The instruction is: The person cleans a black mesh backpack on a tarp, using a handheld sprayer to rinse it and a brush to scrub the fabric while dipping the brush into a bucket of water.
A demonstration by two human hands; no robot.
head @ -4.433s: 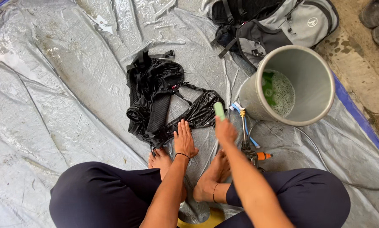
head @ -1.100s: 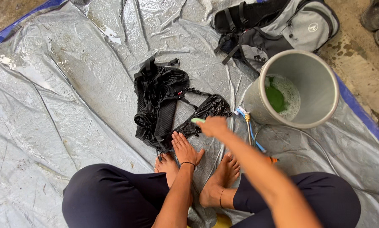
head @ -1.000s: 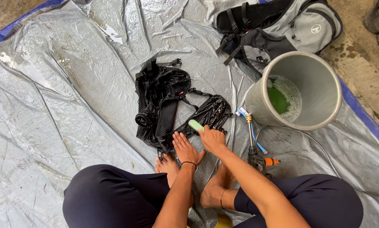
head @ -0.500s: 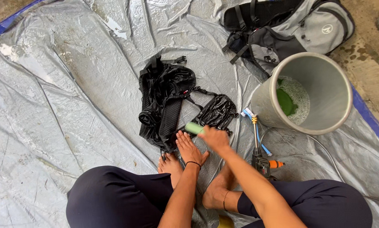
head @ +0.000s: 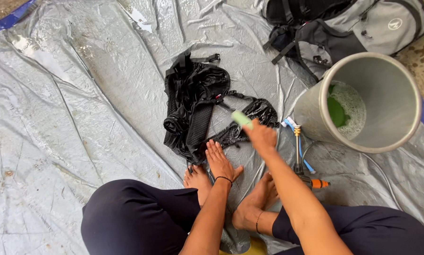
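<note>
A wet black bag with straps [head: 193,108] lies crumpled on a silver tarp [head: 79,94] in front of my bare feet. My left hand [head: 219,160] lies flat, fingers spread, pressing the near end of a black strap onto the tarp. My right hand [head: 261,137] is closed around a light green brush [head: 241,118], held over the black mesh strap [head: 254,111] just right of the bag.
A grey bucket [head: 400,89] with foamy water and a green cloth inside leans at the right. A hose nozzle with an orange fitting [head: 311,182] and a blue-handled tool [head: 294,130] lie beside it. A grey and black backpack [head: 353,28] sits at the top right.
My right hand with the green brush has moved back and forth over the mesh strap and is now slightly farther out. The left hand stays pressed on the strap.
</note>
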